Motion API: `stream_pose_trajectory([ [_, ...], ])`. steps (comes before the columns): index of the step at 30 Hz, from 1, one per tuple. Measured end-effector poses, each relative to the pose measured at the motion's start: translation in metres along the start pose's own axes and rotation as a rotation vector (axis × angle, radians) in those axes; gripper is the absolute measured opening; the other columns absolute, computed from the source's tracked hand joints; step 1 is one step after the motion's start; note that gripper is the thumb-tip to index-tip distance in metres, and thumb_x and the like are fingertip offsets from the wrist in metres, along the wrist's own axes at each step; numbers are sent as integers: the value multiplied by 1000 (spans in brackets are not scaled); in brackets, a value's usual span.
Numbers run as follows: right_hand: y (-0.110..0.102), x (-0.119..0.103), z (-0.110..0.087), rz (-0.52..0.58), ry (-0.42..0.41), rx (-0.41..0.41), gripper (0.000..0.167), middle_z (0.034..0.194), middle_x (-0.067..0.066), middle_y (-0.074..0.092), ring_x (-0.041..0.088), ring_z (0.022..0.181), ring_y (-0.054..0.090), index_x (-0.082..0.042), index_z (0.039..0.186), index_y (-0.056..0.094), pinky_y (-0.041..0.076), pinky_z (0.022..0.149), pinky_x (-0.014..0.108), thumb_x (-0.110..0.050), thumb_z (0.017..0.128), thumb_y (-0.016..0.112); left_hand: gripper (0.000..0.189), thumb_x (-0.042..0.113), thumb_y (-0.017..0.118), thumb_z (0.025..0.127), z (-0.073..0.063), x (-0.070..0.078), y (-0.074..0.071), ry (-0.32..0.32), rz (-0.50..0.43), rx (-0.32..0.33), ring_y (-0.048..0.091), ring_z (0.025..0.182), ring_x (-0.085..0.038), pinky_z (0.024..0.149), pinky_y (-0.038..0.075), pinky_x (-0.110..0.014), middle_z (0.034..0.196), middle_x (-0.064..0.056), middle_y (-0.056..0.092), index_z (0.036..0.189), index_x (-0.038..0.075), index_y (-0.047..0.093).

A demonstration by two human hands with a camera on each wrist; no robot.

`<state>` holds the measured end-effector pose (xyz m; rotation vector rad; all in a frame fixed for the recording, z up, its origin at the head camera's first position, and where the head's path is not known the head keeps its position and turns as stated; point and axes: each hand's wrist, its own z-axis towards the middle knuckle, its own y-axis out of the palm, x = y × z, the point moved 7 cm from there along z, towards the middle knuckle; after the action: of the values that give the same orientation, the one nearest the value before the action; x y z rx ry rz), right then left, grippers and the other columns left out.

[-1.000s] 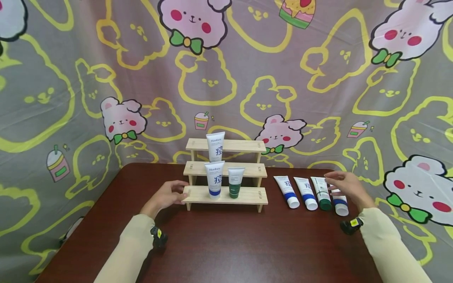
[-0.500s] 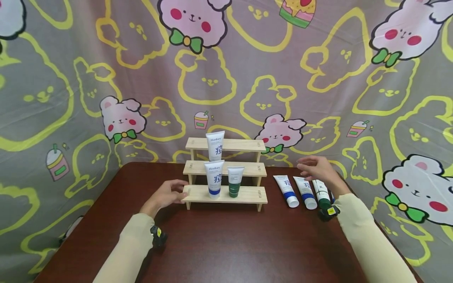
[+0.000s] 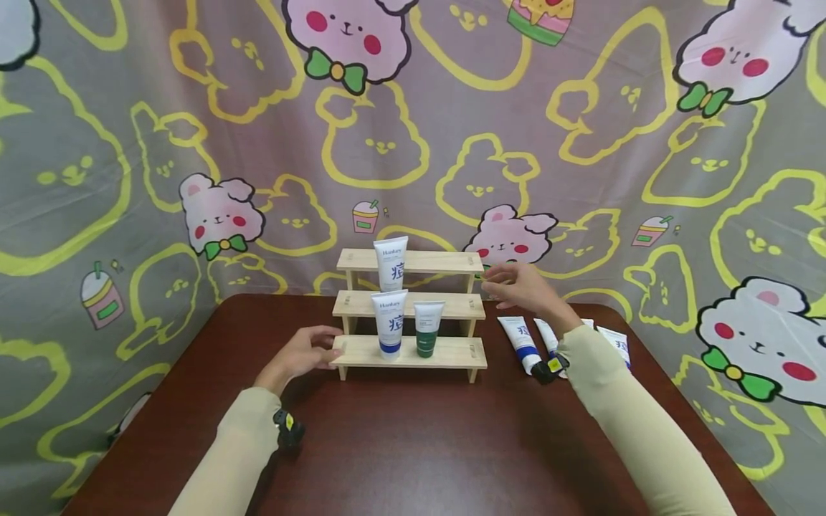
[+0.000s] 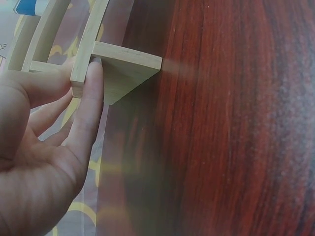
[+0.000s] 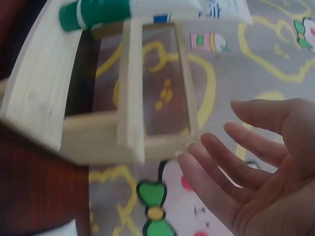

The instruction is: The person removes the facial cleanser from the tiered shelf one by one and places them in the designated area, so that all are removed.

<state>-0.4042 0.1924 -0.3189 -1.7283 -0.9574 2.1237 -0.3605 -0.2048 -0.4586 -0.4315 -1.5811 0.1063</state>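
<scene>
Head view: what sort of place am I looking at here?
Probably a small staged tabletop setup, perhaps for recording: cartoon-patterned cloth hangs behind a dark table, which bears a tiered wooden stand with upright tubes.

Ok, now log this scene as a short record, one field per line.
Support: wooden rack, three shelves
Bottom shelf: blue tube and green tube, both upright
Behind them: rear tube, upright, base hidden by the blue tube
Lying right of rack: four tubes on the table, partly hidden by the right arm
Left hand: pinches the bottom shelf's left end
Right hand: holds nothing, near the rack's right end; contact unclear
Backdrop: cartoon-print cloth
</scene>
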Motion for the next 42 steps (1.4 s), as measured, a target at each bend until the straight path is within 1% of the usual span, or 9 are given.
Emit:
stream_pose_trajectory([
  [5, 17, -24, 10, 37, -34, -25, 41, 132, 26, 66, 37, 110, 71, 0, 132, 63, 64, 92, 49, -21, 99, 71, 48, -2, 68, 95, -2, -1, 0, -5, 4, 2, 68, 86, -17, 79, 67, -36, 123, -28, 61, 139, -10, 54],
  [8, 25, -34, 15, 54, -28, -30, 43, 132, 23, 67, 38, 108, 71, -1, 134, 63, 61, 97, 54, -23, 98, 72, 48, -2, 69, 95, -3, -2, 0, -9, -1, 4, 68, 85, -17, 78, 67, -36, 122, -28, 61, 139, -10, 54],
  [12, 35, -47, 24, 66, -44, -20, 43, 133, 24, 67, 36, 106, 73, -1, 136, 62, 62, 96, 52, -21, 98, 71, 48, -3, 68, 94, -3, -4, -1, -10, -12, 3, 69, 85, -17, 78, 67, -36, 122, -29, 61, 140, -11, 53],
  [15, 43, -55, 31, 84, -50, -23, 42, 134, 24, 66, 32, 110, 73, -3, 136, 62, 63, 95, 45, -20, 99, 70, 48, -4, 68, 94, -2, -5, -1, -13, -22, 6, 69, 85, -17, 78, 67, -35, 122, -29, 61, 140, -10, 54],
  [19, 55, -65, 40, 120, -43, -38, 44, 136, 22, 65, 34, 116, 71, -5, 139, 61, 64, 95, 40, -21, 99, 70, 49, -4, 68, 94, -1, -4, -1, -10, -30, 2, 69, 86, -17, 78, 67, -35, 123, -29, 61, 140, -10, 53],
  [26, 75, -76, 57, 164, -34, -67, 48, 137, 19, 65, 34, 121, 68, -8, 139, 61, 63, 96, 38, -24, 96, 74, 49, -2, 69, 94, 1, -2, 0, 7, -19, -9, 69, 88, -18, 80, 67, -37, 123, -29, 62, 140, -11, 53],
  [31, 89, -81, 66, 168, -26, -101, 51, 138, 21, 63, 36, 124, 65, -5, 141, 58, 62, 99, 45, -21, 95, 75, 49, -2, 68, 95, 0, -2, 0, 2, -15, -5, 69, 89, -19, 80, 67, -37, 123, -29, 61, 140, -10, 53],
  [34, 96, -82, 69, 171, -15, -121, 52, 138, 22, 62, 37, 125, 64, -4, 142, 56, 61, 100, 48, -19, 95, 75, 49, -2, 69, 95, 0, -2, 1, -6, -10, -5, 69, 89, -18, 80, 67, -37, 123, -29, 61, 140, -10, 53],
  [42, 105, -82, 73, 160, -8, -153, 56, 139, 23, 63, 36, 127, 63, -3, 145, 53, 62, 99, 45, -19, 96, 75, 48, -3, 68, 94, 0, -1, 0, 1, -16, -7, 69, 88, -18, 80, 67, -38, 124, -30, 61, 140, -11, 53],
])
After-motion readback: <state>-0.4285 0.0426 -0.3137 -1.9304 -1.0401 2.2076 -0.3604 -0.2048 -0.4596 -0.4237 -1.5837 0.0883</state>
